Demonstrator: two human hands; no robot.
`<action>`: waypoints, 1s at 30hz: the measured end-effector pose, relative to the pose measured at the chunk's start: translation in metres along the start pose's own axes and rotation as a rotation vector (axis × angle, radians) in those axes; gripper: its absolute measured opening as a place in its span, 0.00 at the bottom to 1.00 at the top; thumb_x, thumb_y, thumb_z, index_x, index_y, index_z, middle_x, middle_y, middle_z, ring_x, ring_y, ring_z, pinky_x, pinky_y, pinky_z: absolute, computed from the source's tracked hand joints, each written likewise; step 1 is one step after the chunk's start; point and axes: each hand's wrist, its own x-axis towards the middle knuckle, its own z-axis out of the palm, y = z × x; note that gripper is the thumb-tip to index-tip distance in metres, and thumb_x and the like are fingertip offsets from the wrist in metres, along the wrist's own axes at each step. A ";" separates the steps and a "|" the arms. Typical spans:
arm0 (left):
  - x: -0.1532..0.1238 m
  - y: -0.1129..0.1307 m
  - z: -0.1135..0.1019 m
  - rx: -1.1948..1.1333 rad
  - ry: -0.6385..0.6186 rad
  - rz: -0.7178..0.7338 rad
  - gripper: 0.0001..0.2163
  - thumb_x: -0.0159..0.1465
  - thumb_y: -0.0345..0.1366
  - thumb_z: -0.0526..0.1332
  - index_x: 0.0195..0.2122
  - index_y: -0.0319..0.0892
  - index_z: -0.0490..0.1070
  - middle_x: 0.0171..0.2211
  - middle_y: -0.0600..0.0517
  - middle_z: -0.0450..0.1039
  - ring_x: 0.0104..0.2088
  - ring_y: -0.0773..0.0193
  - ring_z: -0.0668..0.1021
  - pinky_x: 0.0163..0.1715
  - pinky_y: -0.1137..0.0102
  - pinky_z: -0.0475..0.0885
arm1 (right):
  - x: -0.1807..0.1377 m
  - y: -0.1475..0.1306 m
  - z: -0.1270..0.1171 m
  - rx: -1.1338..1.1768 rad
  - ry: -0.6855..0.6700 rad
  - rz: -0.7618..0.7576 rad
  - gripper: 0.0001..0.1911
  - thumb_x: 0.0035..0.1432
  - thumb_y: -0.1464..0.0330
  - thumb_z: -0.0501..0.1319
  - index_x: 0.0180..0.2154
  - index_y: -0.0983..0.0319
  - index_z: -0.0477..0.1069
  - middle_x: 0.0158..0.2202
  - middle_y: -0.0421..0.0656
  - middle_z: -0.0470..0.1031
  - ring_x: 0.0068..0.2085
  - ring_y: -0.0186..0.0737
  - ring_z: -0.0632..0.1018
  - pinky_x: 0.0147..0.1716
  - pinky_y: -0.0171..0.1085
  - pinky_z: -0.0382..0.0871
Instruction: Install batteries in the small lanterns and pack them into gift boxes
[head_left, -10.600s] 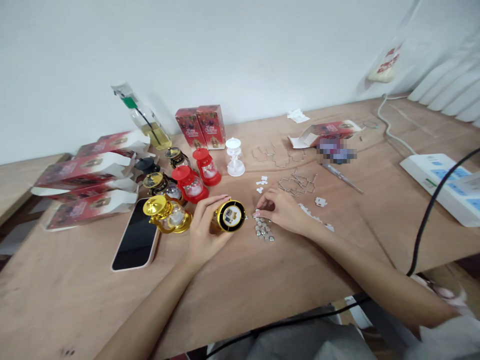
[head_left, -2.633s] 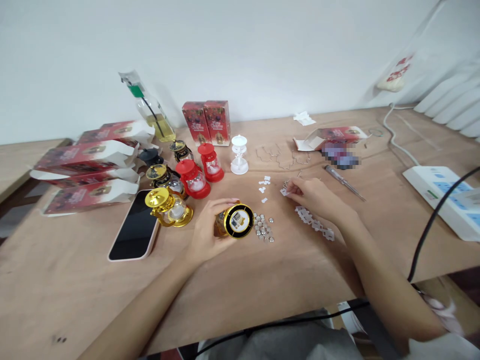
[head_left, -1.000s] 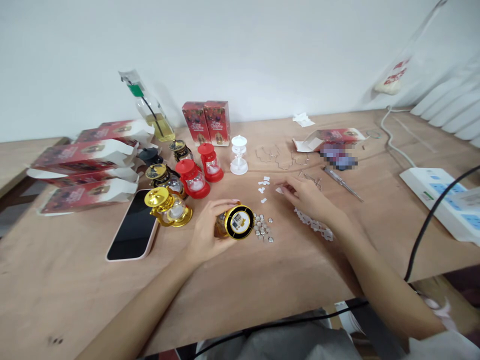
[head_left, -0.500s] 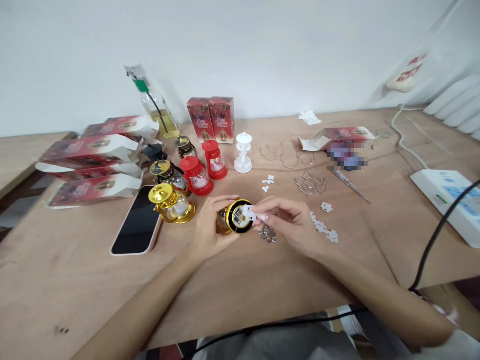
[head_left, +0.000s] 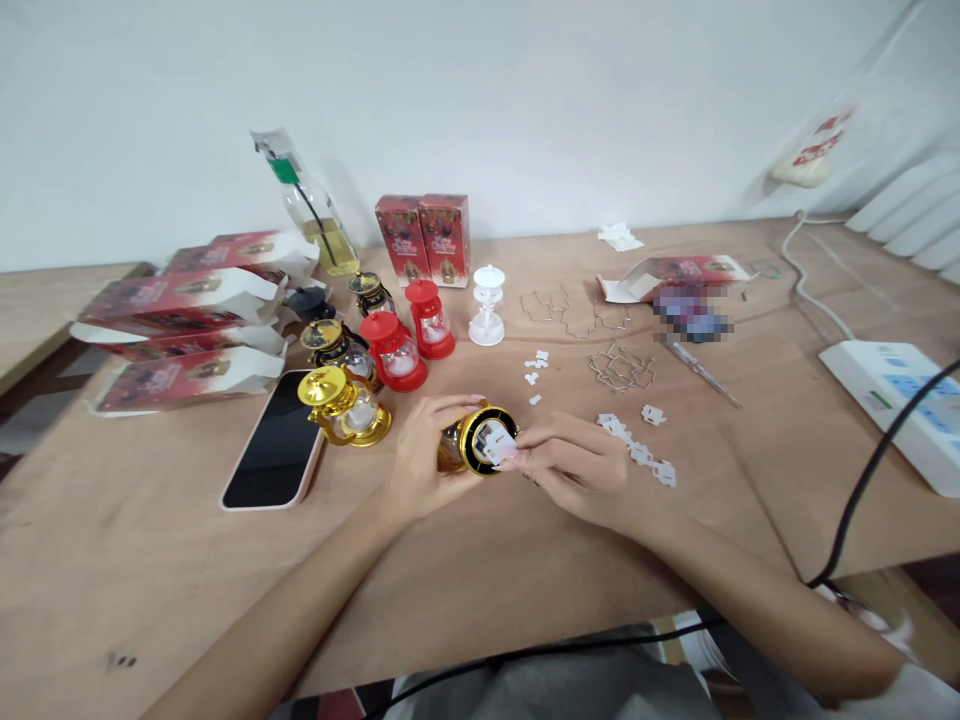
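My left hand (head_left: 421, 455) is closed around a small gold lantern (head_left: 452, 447), tipped so its black-and-gold round base faces me. Between the thumb and fingertips of my right hand (head_left: 574, 462) is a small white plastic cover (head_left: 495, 443), lying over the opening in that base. Part of the opening's inside shows at the cover's upper left. Left of my left hand stands another gold lantern (head_left: 361, 412), beside red lanterns (head_left: 397, 360) and black-and-gold ones (head_left: 337, 350). Flat white plastic pieces (head_left: 640, 453) lie to the right of my right hand.
A phone (head_left: 271, 450) lies at left, near red boxes (head_left: 187, 380). Behind stand a bottle of yellow liquid (head_left: 330, 245) and a white lantern (head_left: 487, 315). Bent wires (head_left: 621, 367), a screwdriver (head_left: 705, 370) and a power strip (head_left: 892, 400) are at right.
My right hand has lowered the white cover onto the lantern's base opening. A small white scrap now lies on the table above my right hand. The lantern has shifted slightly right.
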 end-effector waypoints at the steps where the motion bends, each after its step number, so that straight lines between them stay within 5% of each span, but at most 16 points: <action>1: 0.000 0.000 0.000 -0.001 -0.002 0.004 0.25 0.55 0.40 0.69 0.52 0.44 0.62 0.46 0.41 0.73 0.46 0.54 0.77 0.43 0.59 0.74 | 0.000 0.001 0.000 -0.018 -0.004 -0.013 0.09 0.60 0.78 0.58 0.33 0.61 0.73 0.30 0.43 0.77 0.30 0.34 0.76 0.31 0.33 0.73; 21: 0.001 0.002 -0.002 -0.010 -0.058 0.026 0.24 0.56 0.39 0.69 0.51 0.43 0.63 0.46 0.41 0.74 0.46 0.55 0.77 0.43 0.60 0.75 | -0.004 0.005 0.004 -0.104 0.022 -0.085 0.08 0.63 0.76 0.58 0.35 0.59 0.73 0.30 0.42 0.76 0.32 0.34 0.75 0.31 0.35 0.70; 26: 0.002 0.003 -0.003 -0.016 -0.074 0.039 0.25 0.56 0.39 0.68 0.52 0.42 0.63 0.46 0.41 0.74 0.46 0.55 0.77 0.43 0.60 0.75 | -0.002 0.003 0.001 -0.050 -0.023 0.015 0.06 0.62 0.74 0.59 0.35 0.59 0.74 0.32 0.43 0.74 0.32 0.34 0.73 0.33 0.36 0.70; 28: 0.002 0.004 -0.004 -0.007 -0.091 0.065 0.25 0.57 0.40 0.68 0.54 0.42 0.62 0.46 0.41 0.74 0.46 0.55 0.77 0.42 0.60 0.75 | -0.001 0.004 0.000 0.031 -0.024 0.144 0.01 0.59 0.70 0.64 0.34 0.59 0.75 0.35 0.43 0.72 0.35 0.35 0.74 0.36 0.37 0.71; 30: 0.002 0.005 -0.005 0.019 -0.105 0.082 0.26 0.58 0.41 0.66 0.55 0.43 0.61 0.47 0.40 0.73 0.46 0.54 0.77 0.42 0.59 0.75 | -0.001 0.006 0.001 0.142 0.009 0.325 0.09 0.53 0.64 0.69 0.36 0.58 0.73 0.38 0.43 0.70 0.39 0.38 0.74 0.40 0.39 0.71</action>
